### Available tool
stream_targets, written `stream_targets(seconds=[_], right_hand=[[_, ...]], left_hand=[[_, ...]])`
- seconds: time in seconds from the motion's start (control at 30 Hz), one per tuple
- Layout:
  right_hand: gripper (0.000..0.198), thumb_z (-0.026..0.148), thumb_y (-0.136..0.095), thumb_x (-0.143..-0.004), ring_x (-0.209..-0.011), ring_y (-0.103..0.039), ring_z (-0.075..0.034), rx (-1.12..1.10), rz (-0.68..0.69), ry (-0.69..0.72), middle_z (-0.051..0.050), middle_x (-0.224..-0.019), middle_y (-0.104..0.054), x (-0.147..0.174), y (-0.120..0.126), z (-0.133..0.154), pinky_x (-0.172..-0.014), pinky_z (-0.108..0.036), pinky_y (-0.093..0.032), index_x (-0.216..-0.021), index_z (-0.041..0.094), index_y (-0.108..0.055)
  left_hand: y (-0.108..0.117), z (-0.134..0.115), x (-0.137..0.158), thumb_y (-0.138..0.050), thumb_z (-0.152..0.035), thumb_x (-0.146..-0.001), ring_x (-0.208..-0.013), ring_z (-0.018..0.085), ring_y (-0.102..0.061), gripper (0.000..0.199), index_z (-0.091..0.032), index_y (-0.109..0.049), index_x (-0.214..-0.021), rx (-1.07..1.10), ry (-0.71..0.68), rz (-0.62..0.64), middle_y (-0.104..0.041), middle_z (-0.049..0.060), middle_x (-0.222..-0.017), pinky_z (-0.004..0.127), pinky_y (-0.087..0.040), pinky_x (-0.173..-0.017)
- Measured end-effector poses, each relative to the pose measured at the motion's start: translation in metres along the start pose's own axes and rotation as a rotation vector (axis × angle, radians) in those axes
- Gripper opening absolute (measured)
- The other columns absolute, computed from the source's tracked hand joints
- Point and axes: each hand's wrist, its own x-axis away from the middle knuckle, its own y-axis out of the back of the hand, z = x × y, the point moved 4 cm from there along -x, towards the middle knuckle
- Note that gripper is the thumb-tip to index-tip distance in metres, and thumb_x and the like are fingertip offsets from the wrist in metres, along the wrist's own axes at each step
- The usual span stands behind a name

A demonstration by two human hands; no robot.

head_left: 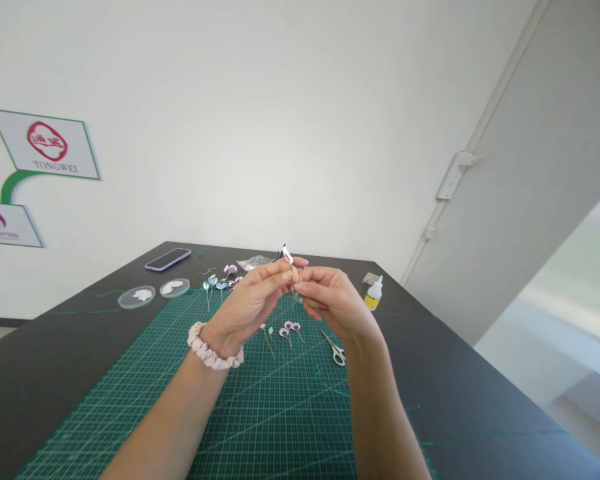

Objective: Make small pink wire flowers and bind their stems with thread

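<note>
Head view: left hand pinches the pink flower by its green stem; right hand grips just beside, lower. Flower aloft, toward desk's far edge. Best: light fingertips, stem straight, bloom uncrushed.

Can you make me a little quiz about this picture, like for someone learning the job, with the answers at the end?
1. What do the left hand and right hand hold up between their fingertips?

2. Which wrist wears the pale scrunchie?
A) the left
B) the right
C) both

3. True or false: the phone lies on the green mat.

Key:
1. A small pink-and-white piece on a thin green stem.
2. A.
3. False: the phone lies on the dark table, off the green mat.
</note>
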Motion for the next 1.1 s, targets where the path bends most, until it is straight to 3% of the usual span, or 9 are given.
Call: stream_targets(seconds=[0.1, 0.3, 0.57, 0.77, 0.9, 1.1], right_hand=[[0.024, 0.038, -0.08, -0.068, -0.039, -0.021, -0.004, -0.031, 0.028, -0.015, 0.011, -0.045, -0.033, 0.0, -0.003, 0.0, -0.034, -0.021, -0.021, -0.063, 0.019, -0.066], [0.024, 0.037, -0.08, -0.067, -0.04, -0.017, -0.004, -0.08, 0.038, -0.034, 0.011, -0.047, -0.033, -0.001, -0.007, 0.0, -0.034, -0.021, -0.016, -0.064, 0.019, -0.064], [0.027, 0.039, -0.077, -0.067, -0.039, -0.015, -0.004, -0.065, -0.04, -0.028, 0.013, -0.044, -0.026, -0.003, -0.006, -0.002, -0.035, -0.022, -0.016, -0.061, 0.019, -0.06], [0.018, 0.033, -0.066, -0.069, -0.042, -0.027, -0.007, 0.338, -0.369, 0.076, 0.008, -0.046, -0.037, 0.001, 0.001, 0.005, -0.041, -0.025, -0.018, -0.062, 0.018, -0.061], [0.015, 0.028, -0.059, -0.075, -0.045, -0.024, -0.008, 0.578, -0.406, 0.141, 0.01, -0.047, -0.026, 0.003, -0.008, 0.008, -0.046, -0.026, -0.018, -0.064, 0.018, -0.061], [0.017, 0.027, -0.056, -0.08, -0.047, -0.025, -0.009, 0.77, -0.446, 0.214, 0.009, -0.048, -0.027, 0.005, -0.013, 0.009, -0.048, -0.027, -0.021, -0.066, 0.018, -0.061]], left_hand=[[0.0, 0.001, 0.0, -0.068, -0.029, -0.082, -0.112, 0.024, -0.05, 0.018, -0.019, -0.072, -0.067, 0.004, 0.003, 0.004, -0.066, 0.008, -0.102, 0.035, -0.041, -0.091], [0.002, 0.004, -0.001, -0.07, -0.03, -0.081, -0.107, 0.021, -0.052, 0.016, -0.019, -0.074, -0.07, 0.035, 0.005, 0.007, -0.067, 0.007, -0.103, 0.033, -0.04, -0.093], [0.003, 0.005, -0.003, -0.075, -0.034, -0.075, -0.101, 0.02, -0.054, 0.015, -0.02, -0.078, -0.078, 0.016, -0.015, -0.029, -0.069, 0.006, -0.099, 0.033, -0.041, -0.093], [0.012, -0.001, -0.001, -0.079, -0.029, -0.068, -0.094, 0.018, -0.056, 0.014, -0.023, -0.076, -0.08, -0.17, -0.046, -0.268, -0.069, 0.003, -0.09, 0.034, -0.041, -0.09], [0.013, -0.005, 0.001, -0.077, -0.029, -0.068, -0.089, 0.019, -0.057, 0.015, -0.02, -0.071, -0.079, -0.323, -0.081, -0.343, -0.067, 0.004, -0.089, 0.036, -0.043, -0.087], [0.015, -0.005, 0.002, -0.073, -0.028, -0.071, -0.083, 0.019, -0.058, 0.01, -0.02, -0.068, -0.074, -0.387, -0.108, -0.381, -0.066, 0.004, -0.082, 0.038, -0.045, -0.085]])
